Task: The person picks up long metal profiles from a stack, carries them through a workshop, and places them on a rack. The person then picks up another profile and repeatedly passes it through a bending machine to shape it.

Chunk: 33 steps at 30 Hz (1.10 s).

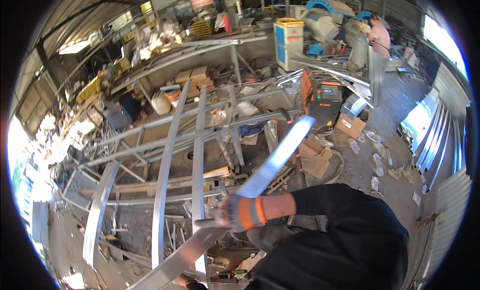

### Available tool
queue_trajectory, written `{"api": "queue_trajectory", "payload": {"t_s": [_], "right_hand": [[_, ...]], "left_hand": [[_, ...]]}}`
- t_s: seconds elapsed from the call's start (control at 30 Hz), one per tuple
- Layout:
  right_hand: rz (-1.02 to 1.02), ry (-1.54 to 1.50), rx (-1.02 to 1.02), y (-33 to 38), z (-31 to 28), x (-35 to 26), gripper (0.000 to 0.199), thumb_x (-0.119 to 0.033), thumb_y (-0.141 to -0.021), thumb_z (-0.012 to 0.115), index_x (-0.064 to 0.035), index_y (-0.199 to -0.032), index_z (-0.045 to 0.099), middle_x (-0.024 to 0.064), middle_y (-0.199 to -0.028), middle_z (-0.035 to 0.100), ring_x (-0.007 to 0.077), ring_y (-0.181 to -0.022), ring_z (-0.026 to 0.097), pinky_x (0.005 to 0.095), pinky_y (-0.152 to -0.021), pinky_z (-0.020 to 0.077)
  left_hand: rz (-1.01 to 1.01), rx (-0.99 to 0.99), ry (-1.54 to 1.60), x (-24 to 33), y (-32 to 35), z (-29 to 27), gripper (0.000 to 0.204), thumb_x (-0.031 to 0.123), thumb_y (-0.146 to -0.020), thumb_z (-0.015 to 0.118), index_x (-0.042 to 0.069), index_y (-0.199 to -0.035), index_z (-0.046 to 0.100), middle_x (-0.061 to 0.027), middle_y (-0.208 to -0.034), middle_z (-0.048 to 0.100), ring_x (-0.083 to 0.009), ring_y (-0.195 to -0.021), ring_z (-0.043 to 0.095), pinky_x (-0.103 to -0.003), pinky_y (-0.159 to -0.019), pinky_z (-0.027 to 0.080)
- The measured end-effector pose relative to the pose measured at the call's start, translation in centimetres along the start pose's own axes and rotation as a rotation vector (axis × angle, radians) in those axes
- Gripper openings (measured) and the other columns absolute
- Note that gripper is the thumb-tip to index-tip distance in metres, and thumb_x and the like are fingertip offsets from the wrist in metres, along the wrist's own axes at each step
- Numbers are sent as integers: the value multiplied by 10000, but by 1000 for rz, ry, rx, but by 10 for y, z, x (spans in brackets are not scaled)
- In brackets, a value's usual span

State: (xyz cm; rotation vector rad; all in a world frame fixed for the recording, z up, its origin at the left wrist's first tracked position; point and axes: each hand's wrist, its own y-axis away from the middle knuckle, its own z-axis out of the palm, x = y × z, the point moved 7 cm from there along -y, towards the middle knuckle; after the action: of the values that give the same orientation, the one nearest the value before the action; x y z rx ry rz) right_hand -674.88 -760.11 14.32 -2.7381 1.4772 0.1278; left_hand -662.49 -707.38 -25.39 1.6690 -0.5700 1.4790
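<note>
Right hand (239, 211), gloved, closed round the long flat aluminium strip (272, 162) mid-length; left hand (184, 280) barely visible, grip unclear; strip likely light, springy, sharp-edged, best held near centre.

A metal fabrication workshop, cluttered and open-sided under a corrugated roof. Long aluminium profiles (165, 165) lie across a welded steel frame rack (235, 125), more strips lean by the corrugated wall (450, 210), and offcuts and torn cardboard (315, 160) litter the concrete floor. An orange-and-black machine (322, 97) (probably a welder) stands near a blue-and-white cabinet (288, 42). Another person (377, 37) works at the back.
</note>
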Motion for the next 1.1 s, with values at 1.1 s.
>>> {"api": "queue_trajectory", "payload": {"t_s": [1.1], "right_hand": [[1677, -361, 907, 1339, 145, 54, 998, -439, -934, 888, -69, -1732, 416, 268, -1463, 680, 463, -1309, 673, 528, -1066, 573]], "left_hand": [[-590, -2129, -424, -236, 1595, 490, 159, 70, -1027, 803, 33, -1173, 754, -33, -1049, 778, -141, -968, 748, -318, -850, 615]]}}
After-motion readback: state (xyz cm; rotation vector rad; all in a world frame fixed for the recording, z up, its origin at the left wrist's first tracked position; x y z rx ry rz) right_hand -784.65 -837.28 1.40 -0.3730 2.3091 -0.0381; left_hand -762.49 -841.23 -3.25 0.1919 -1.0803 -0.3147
